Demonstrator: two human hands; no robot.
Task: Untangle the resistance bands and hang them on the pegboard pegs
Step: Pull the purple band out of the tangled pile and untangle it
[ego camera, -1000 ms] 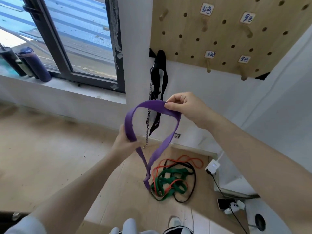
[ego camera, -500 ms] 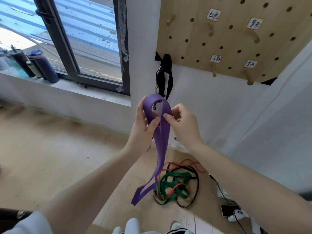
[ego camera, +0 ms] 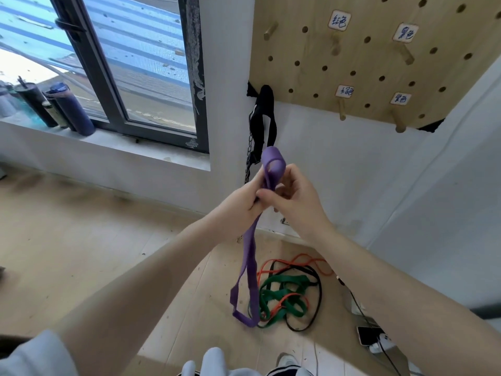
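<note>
A purple resistance band point(ego camera: 250, 256) hangs from both hands, its top loop sticking up above my fingers and its lower loop dangling clear of the floor. My left hand point(ego camera: 240, 200) grips it from the left, and my right hand point(ego camera: 294, 196) pinches it from the right; the two hands touch. On the floor below lies a tangle of green point(ego camera: 282, 297), orange point(ego camera: 311, 263) and black point(ego camera: 315, 299) bands. The wooden pegboard point(ego camera: 360, 63) with labelled pegs point(ego camera: 342, 109) is up on the wall at the upper right.
A black strap with a chain point(ego camera: 261, 128) hangs at the pegboard's lower left corner. Bottles point(ego camera: 73, 109) stand on the window sill at left. A phone point(ego camera: 366, 335) and a power strip with cables lie on the floor at right. My shoes show at the bottom edge.
The hands have come together from a wide spread, folding the purple band into a narrow loop. The band's lower end has lifted away from the floor tangle and hangs doubled.
</note>
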